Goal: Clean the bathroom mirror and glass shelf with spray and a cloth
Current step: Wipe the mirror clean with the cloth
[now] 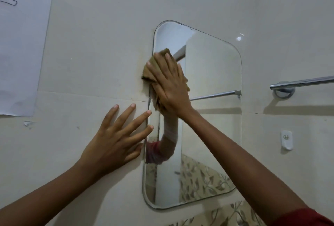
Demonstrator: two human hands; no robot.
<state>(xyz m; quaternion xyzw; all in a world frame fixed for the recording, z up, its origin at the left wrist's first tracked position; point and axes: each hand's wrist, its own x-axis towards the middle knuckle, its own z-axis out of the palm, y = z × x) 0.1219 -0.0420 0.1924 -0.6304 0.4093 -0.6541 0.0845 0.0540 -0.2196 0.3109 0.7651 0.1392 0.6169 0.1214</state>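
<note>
A frameless mirror (pixel 213 99) with rounded corners hangs on the pale tiled wall. My right hand (pixel 169 82) presses a crumpled tan cloth (pixel 147 71) flat against the mirror's upper left edge, where the cloth overlaps onto the wall. My left hand (pixel 117 139) lies flat on the wall just left of the mirror, fingers spread, fingertips touching the mirror's edge, holding nothing. No spray bottle or glass shelf is in view.
A chrome towel bar (pixel 303 82) juts from the wall right of the mirror, with a small white hook (pixel 286 139) below it. A sheet of paper (pixel 19 44) is stuck to the wall at upper left. Leaf-patterned tiles (pixel 233 213) run below the mirror.
</note>
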